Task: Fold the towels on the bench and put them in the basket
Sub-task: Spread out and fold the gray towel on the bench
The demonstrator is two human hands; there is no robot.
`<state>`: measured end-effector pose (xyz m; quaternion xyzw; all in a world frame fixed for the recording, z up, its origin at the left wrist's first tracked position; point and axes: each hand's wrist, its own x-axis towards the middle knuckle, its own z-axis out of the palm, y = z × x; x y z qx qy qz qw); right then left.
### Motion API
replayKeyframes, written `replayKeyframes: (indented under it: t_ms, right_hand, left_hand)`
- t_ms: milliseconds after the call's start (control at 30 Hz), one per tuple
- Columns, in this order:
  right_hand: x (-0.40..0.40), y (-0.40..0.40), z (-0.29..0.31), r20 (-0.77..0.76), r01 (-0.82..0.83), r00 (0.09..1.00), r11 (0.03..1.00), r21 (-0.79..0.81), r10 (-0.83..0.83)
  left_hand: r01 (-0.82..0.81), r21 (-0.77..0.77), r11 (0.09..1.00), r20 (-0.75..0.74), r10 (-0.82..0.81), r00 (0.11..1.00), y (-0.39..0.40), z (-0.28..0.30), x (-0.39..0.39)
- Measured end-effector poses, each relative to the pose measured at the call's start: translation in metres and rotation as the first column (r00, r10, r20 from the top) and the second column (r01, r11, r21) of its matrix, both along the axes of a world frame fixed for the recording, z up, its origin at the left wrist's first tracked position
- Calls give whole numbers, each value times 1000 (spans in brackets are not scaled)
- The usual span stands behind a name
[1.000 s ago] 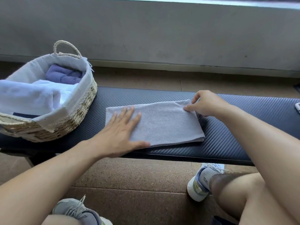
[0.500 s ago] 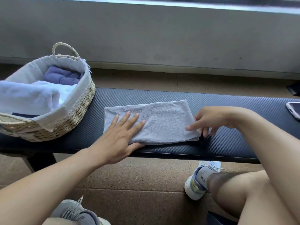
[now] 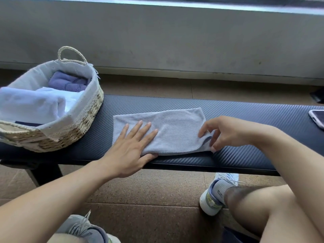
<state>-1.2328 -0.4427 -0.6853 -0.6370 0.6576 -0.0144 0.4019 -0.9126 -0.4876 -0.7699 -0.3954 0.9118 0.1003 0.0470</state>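
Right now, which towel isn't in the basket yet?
The light grey towel, lying flat on the bench with the left hand pressing it and the right hand pinching its corner. The white towel and purple towel sit inside the basket.

The person's left arm reaches in from the lower left, forearm bare, wrist straight. The left hand (image 3: 133, 146) lies flat, palm down, fingers straight and slightly spread, the thumb stretched out along the near side. The right arm comes in from the right, bent at the elbow, the forearm crossing leftward. The right hand (image 3: 226, 132) is raised at the knuckles, fingers curled downward, forefinger and thumb apart and pinching at cloth between them. Both knees show below, bare.
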Motion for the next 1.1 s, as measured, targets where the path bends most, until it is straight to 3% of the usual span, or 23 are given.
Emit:
replayKeyframes:
  t_ms: [133,300,433,600,700,800,933,1100]
  right_hand:
    - [22,0,-4,-230,-47,973,996,-77,28]
    - [50,11,-16,-553,-243,828,948,-205,93]
    - [54,10,-19,-621,-259,782,932,-255,47]
    - [40,15,-3,-650,-220,750,973,-72,121]
    - [30,29,7,-608,-201,765,976,87,212]
    - [18,35,13,-477,-170,855,978,117,206]
    - [-1,25,24,-164,-15,986,994,-112,-4]
    - [-8,8,21,147,248,967,908,-337,-209]
  left_hand:
    - [51,-18,999,-100,-53,994,-4,16,1]
    - [104,-125,987,-117,-119,986,5,29,-3]
    - [61,-194,979,-156,-92,983,9,19,-4]
    - [169,-194,966,-194,-207,959,19,24,-9]
    - [252,-136,958,-193,-275,942,30,31,-13]
    - [215,-87,973,-237,-230,944,36,38,-13]
    - [103,25,994,-329,-89,940,26,47,-11]
    - [26,198,980,-261,27,965,21,56,-9]
